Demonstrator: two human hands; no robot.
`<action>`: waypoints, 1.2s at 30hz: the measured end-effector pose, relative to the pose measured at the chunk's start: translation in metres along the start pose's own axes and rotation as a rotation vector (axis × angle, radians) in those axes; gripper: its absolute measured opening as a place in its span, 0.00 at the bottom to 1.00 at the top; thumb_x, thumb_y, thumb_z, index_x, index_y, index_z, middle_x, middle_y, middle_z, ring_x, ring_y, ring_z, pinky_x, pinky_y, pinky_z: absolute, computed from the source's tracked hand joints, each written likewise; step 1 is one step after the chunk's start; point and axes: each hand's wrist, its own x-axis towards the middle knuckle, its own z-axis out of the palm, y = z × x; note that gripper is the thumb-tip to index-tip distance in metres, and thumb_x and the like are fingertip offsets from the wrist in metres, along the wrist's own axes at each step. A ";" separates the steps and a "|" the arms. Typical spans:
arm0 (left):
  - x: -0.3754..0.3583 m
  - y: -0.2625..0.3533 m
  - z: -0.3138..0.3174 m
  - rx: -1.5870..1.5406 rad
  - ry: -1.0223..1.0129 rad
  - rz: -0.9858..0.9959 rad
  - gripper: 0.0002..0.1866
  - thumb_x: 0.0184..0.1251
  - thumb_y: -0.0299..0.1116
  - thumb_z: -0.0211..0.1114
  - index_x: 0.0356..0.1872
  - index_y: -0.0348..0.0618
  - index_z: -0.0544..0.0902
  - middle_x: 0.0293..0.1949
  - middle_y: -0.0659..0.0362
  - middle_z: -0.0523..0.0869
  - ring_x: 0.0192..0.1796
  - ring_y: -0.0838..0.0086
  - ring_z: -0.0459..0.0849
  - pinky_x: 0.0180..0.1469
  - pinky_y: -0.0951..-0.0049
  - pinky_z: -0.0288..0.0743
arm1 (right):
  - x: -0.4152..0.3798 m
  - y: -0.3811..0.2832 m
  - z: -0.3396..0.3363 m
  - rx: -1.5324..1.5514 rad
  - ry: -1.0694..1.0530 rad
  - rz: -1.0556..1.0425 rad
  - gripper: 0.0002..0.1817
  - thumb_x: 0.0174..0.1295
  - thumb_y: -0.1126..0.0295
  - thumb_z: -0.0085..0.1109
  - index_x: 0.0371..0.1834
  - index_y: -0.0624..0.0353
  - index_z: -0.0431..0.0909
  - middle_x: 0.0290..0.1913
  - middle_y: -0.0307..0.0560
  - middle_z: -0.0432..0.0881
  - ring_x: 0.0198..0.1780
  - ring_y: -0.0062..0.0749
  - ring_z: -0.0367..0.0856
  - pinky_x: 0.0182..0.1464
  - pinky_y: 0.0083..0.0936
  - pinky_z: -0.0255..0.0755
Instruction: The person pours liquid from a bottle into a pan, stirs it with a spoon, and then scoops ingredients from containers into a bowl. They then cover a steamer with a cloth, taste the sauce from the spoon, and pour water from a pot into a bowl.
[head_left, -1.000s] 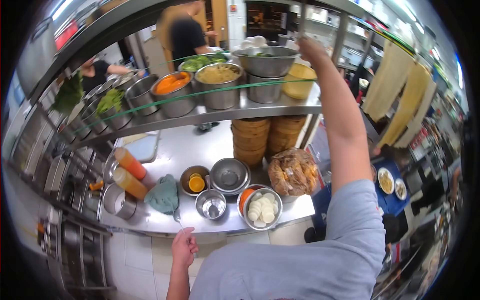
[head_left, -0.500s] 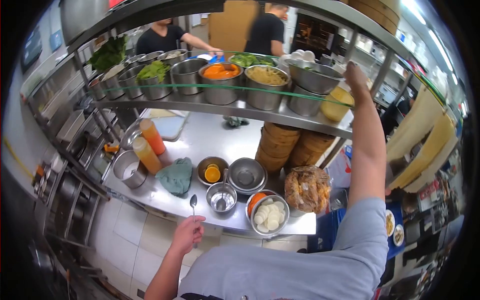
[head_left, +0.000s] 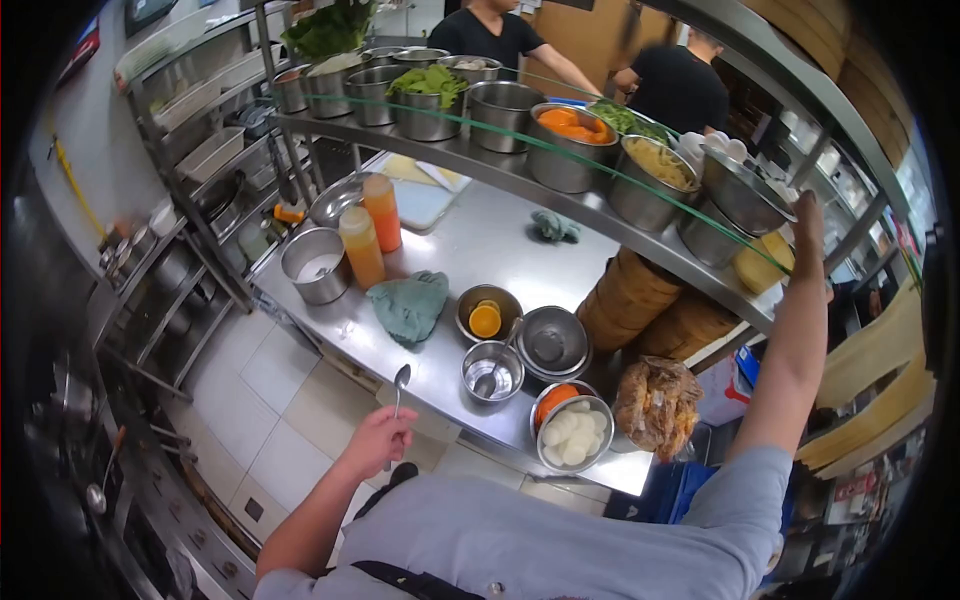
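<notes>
My left hand (head_left: 382,437) is closed around the handle of a metal spoon (head_left: 402,378), its bowl end pointing up, in front of the steel table (head_left: 470,235). My right arm stretches up to the right end of the shelf. There my right hand (head_left: 808,222) is beside the rim of a wide metal bowl (head_left: 745,195); its fingers are hard to make out. Below on the table stand a bowl of white slices (head_left: 574,438), a small metal bowl (head_left: 487,372) with a spoon in it, and a bowl with a cut orange (head_left: 485,319).
Metal tubs of shredded yellow food (head_left: 660,163), orange pieces (head_left: 572,124) and greens (head_left: 428,82) line the shelf. Squeeze bottles (head_left: 360,245), a green cloth (head_left: 410,305), bamboo steamers (head_left: 630,300) and a brown wrapped bundle (head_left: 655,405) stand below. Two people work behind the shelf.
The view has turned and tilted, so the table and shelf sit differently in it. My left hand still holds the spoon, and my right hand is still up by the wide metal bowl.
</notes>
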 end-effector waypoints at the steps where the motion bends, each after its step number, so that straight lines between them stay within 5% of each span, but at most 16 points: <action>1: 0.001 -0.001 0.000 -0.013 0.009 -0.001 0.11 0.66 0.24 0.52 0.48 0.41 0.77 0.25 0.58 0.75 0.19 0.82 0.62 0.21 0.79 0.56 | -0.002 -0.003 -0.004 -0.001 -0.016 0.009 0.13 0.56 0.68 0.60 0.41 0.64 0.76 0.41 0.68 0.83 0.46 0.64 0.82 0.46 0.52 0.75; 4: 0.002 -0.003 0.000 -0.014 -0.003 0.003 0.11 0.67 0.25 0.52 0.48 0.41 0.77 0.25 0.59 0.76 0.19 0.82 0.62 0.21 0.79 0.56 | 0.002 0.000 -0.001 0.150 -0.038 0.137 0.21 0.44 0.80 0.70 0.39 0.62 0.68 0.41 0.62 0.78 0.50 0.65 0.75 0.45 0.47 0.70; 9: 0.000 -0.005 0.002 -0.008 -0.017 0.007 0.10 0.68 0.26 0.53 0.48 0.41 0.77 0.25 0.60 0.76 0.20 0.83 0.64 0.21 0.80 0.57 | 0.004 0.019 0.013 0.087 -0.002 -0.014 0.19 0.45 0.80 0.69 0.37 0.60 0.69 0.42 0.59 0.78 0.50 0.64 0.75 0.45 0.46 0.70; 11: 0.001 -0.008 0.002 0.000 -0.009 0.022 0.09 0.69 0.26 0.53 0.47 0.41 0.77 0.25 0.60 0.76 0.20 0.83 0.64 0.21 0.80 0.58 | 0.006 0.021 0.011 -0.036 0.004 -0.087 0.13 0.57 0.66 0.60 0.43 0.59 0.74 0.43 0.63 0.83 0.48 0.62 0.81 0.45 0.52 0.73; 19: 0.001 -0.012 0.003 0.069 0.017 0.036 0.09 0.69 0.27 0.54 0.47 0.41 0.78 0.25 0.61 0.76 0.20 0.83 0.66 0.21 0.80 0.60 | 0.002 0.014 0.010 -0.081 -0.011 -0.048 0.13 0.57 0.69 0.61 0.42 0.60 0.73 0.40 0.64 0.83 0.45 0.63 0.82 0.44 0.53 0.74; 21: 0.003 -0.014 0.001 0.099 0.007 0.044 0.10 0.69 0.31 0.56 0.48 0.45 0.79 0.26 0.64 0.77 0.22 0.84 0.68 0.23 0.81 0.59 | 0.005 0.014 0.015 -0.016 -0.045 0.053 0.15 0.55 0.74 0.63 0.44 0.59 0.70 0.46 0.62 0.79 0.51 0.65 0.77 0.48 0.52 0.72; 25: 0.005 -0.016 0.000 0.101 0.011 0.048 0.10 0.69 0.32 0.57 0.48 0.45 0.79 0.26 0.64 0.77 0.22 0.84 0.68 0.22 0.81 0.59 | 0.006 0.026 0.022 -0.085 -0.006 -0.073 0.15 0.57 0.68 0.64 0.45 0.59 0.71 0.43 0.63 0.83 0.47 0.62 0.81 0.46 0.53 0.75; 27: 0.006 -0.016 0.001 0.094 -0.003 0.033 0.10 0.69 0.32 0.56 0.48 0.45 0.79 0.26 0.64 0.77 0.23 0.84 0.67 0.22 0.80 0.58 | 0.006 0.024 0.020 -0.038 -0.023 0.038 0.12 0.56 0.74 0.62 0.41 0.62 0.72 0.45 0.63 0.79 0.49 0.64 0.78 0.48 0.51 0.73; 36: 0.010 -0.012 -0.002 0.119 0.032 0.047 0.09 0.72 0.31 0.55 0.48 0.43 0.78 0.26 0.62 0.76 0.20 0.84 0.64 0.21 0.81 0.58 | 0.000 0.024 0.008 -0.078 0.031 -0.069 0.18 0.52 0.75 0.64 0.45 0.59 0.70 0.48 0.58 0.77 0.51 0.60 0.75 0.48 0.47 0.71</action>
